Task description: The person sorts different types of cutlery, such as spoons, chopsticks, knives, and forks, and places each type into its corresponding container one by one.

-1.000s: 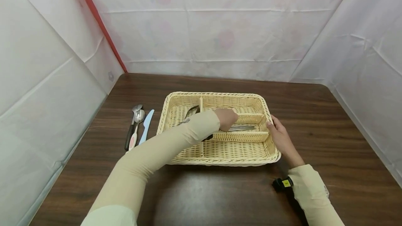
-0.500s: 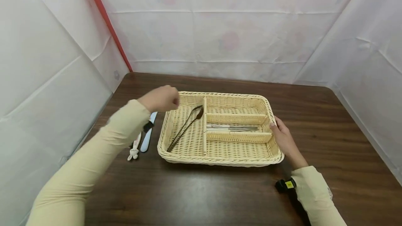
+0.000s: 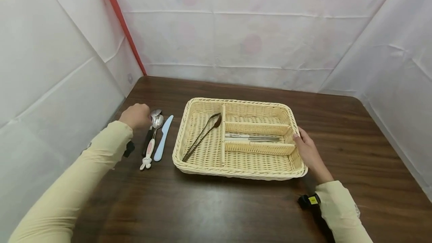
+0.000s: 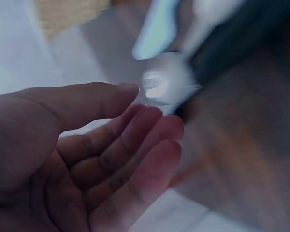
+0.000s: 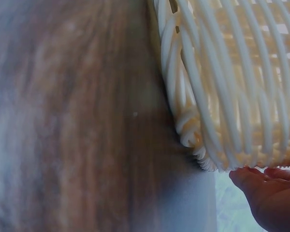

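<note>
Now left hand (image 3: 135,116) nearer the spoons (image 3: 157,122)

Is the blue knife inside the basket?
No, the blue knife lies on the table, between the basket and the bunny spoon.

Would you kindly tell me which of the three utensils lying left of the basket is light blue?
The knife nearest the basket: it alone is light blue; the rabbit-handled spoon and the black-handled utensil have metal heads.
</note>
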Demonstrator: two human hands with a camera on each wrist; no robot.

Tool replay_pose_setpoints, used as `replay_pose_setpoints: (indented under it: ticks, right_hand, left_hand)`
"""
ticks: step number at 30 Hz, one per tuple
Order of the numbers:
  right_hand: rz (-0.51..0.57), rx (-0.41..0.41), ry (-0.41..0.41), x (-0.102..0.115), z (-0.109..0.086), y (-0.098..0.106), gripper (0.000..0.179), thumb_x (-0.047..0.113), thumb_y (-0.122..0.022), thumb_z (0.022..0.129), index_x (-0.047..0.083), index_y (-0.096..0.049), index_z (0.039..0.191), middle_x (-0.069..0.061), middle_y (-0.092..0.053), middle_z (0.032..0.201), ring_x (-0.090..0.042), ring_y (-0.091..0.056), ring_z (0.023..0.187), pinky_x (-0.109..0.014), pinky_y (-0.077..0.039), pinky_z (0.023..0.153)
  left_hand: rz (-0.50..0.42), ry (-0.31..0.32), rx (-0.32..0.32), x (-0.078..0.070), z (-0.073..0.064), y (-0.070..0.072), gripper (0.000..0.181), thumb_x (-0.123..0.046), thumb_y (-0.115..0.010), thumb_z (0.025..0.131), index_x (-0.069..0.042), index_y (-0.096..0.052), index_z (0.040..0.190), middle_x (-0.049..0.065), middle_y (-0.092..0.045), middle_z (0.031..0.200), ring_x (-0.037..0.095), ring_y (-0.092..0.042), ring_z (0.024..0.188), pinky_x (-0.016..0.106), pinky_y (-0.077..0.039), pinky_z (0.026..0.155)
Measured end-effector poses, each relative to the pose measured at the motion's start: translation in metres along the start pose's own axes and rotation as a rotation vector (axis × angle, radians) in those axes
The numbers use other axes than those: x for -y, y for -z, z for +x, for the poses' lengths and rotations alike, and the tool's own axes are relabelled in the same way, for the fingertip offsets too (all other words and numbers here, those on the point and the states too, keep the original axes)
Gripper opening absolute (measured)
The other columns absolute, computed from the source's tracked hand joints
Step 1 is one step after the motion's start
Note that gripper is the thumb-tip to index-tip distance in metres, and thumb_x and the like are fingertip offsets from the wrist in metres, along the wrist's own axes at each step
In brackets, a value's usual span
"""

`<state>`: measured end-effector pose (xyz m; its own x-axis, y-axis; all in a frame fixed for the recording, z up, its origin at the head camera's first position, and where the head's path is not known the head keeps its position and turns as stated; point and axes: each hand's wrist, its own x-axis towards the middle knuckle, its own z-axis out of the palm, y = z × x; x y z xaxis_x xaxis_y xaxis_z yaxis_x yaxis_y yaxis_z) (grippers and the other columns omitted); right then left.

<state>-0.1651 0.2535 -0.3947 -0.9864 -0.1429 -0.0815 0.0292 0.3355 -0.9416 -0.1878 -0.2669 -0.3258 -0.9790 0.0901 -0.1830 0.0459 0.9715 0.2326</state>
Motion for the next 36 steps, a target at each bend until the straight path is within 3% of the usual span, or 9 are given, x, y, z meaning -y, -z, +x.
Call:
replay_pose_setpoints:
  ticks: [2, 7, 10, 15, 18, 23, 30, 33, 36]
  right_hand:
    - [0.012, 0.005, -0.008, -0.001, 0.001, 0.0, 0.056, 0.023, -0.028, 0.105, -0.004, -0.009, 0.15, -0.03, -0.024, 0.147, -0.036, -0.029, 0.132, -0.025, -0.034, 0.1]
    - [0.009, 0.003, -0.009, -0.002, 0.001, 0.0, 0.056, 0.022, -0.028, 0.105, -0.004, -0.008, 0.15, -0.03, -0.022, 0.148, -0.036, -0.028, 0.132, -0.038, -0.03, 0.106]
    - [-0.008, -0.003, -0.003, -0.002, 0.002, 0.001, 0.056, 0.022, -0.028, 0.105, -0.003, -0.009, 0.15, -0.03, -0.022, 0.149, -0.036, -0.027, 0.133, -0.043, -0.026, 0.107]
    - [-0.036, -0.019, 0.002, -0.003, 0.003, 0.001, 0.056, 0.024, -0.029, 0.105, -0.003, -0.012, 0.15, -0.028, -0.024, 0.148, -0.035, -0.028, 0.133, -0.031, -0.031, 0.104]
    - [-0.037, -0.016, 0.002, -0.004, 0.003, 0.001, 0.056, 0.025, -0.03, 0.105, -0.003, -0.011, 0.15, -0.028, -0.024, 0.149, -0.035, -0.027, 0.134, -0.034, -0.03, 0.105]
    - [-0.034, -0.011, 0.0, -0.003, 0.002, 0.001, 0.057, 0.026, -0.029, 0.105, -0.003, -0.009, 0.15, -0.029, -0.021, 0.15, -0.037, -0.024, 0.135, -0.051, -0.023, 0.107]
    - [-0.034, -0.023, -0.004, -0.004, 0.001, -0.001, 0.057, 0.026, -0.03, 0.105, -0.003, -0.01, 0.15, -0.028, -0.021, 0.15, -0.036, -0.025, 0.135, -0.049, -0.024, 0.108]
    - [-0.036, -0.02, 0.0, -0.003, 0.001, 0.0, 0.057, 0.026, -0.03, 0.105, -0.003, -0.011, 0.15, -0.028, -0.023, 0.149, -0.036, -0.028, 0.133, -0.04, -0.029, 0.106]
    - [-0.03, -0.02, 0.003, -0.002, 0.002, 0.0, 0.057, 0.026, -0.029, 0.105, -0.003, -0.01, 0.15, -0.029, -0.024, 0.148, -0.037, -0.03, 0.132, -0.038, -0.032, 0.104]
  left_hand:
    - [-0.006, 0.053, 0.003, 0.007, 0.001, -0.01, 0.029, -0.009, -0.065, 0.079, -0.01, -0.043, 0.059, 0.004, -0.043, 0.058, 0.02, -0.04, 0.052, 0.035, -0.035, 0.046]
    - [-0.05, 0.132, 0.037, 0.009, 0.001, -0.02, 0.031, -0.015, -0.07, 0.079, -0.008, -0.046, 0.061, 0.005, -0.047, 0.059, 0.021, -0.046, 0.055, 0.035, -0.038, 0.048]
    - [-0.079, 0.15, 0.068, 0.006, 0.0, -0.021, 0.026, -0.015, -0.07, 0.08, -0.005, -0.052, 0.064, 0.007, -0.053, 0.059, 0.019, -0.052, 0.052, 0.031, -0.04, 0.047]
    - [-0.125, 0.165, 0.086, 0.003, -0.001, -0.021, 0.019, -0.009, -0.068, 0.079, 0.001, -0.056, 0.068, 0.012, -0.059, 0.062, 0.018, -0.059, 0.048, 0.027, -0.044, 0.044]
    - [-0.129, 0.162, 0.083, 0.002, -0.002, -0.02, 0.018, -0.008, -0.068, 0.079, 0.002, -0.057, 0.069, 0.012, -0.059, 0.06, 0.018, -0.059, 0.047, 0.026, -0.044, 0.043]
    - [-0.094, 0.123, 0.049, 0.001, -0.006, -0.013, 0.021, -0.009, -0.068, 0.076, -0.003, -0.053, 0.061, 0.008, -0.054, 0.053, 0.017, -0.053, 0.045, 0.027, -0.039, 0.041]
    - [-0.048, 0.044, -0.028, -0.012, -0.012, 0.013, 0.03, -0.009, -0.065, 0.073, -0.011, -0.043, 0.053, -0.001, -0.041, 0.046, 0.013, -0.04, 0.04, 0.026, -0.032, 0.038]
    - [-0.036, -0.039, -0.09, -0.029, -0.017, 0.026, 0.034, -0.009, -0.064, 0.073, -0.013, -0.039, 0.049, -0.005, -0.032, 0.046, 0.011, -0.03, 0.043, 0.026, -0.027, 0.04]
    - [-0.02, -0.153, -0.151, -0.06, -0.024, 0.04, 0.028, -0.009, -0.063, 0.074, -0.011, -0.05, 0.05, -0.006, -0.037, 0.048, 0.011, -0.032, 0.046, 0.028, -0.028, 0.043]
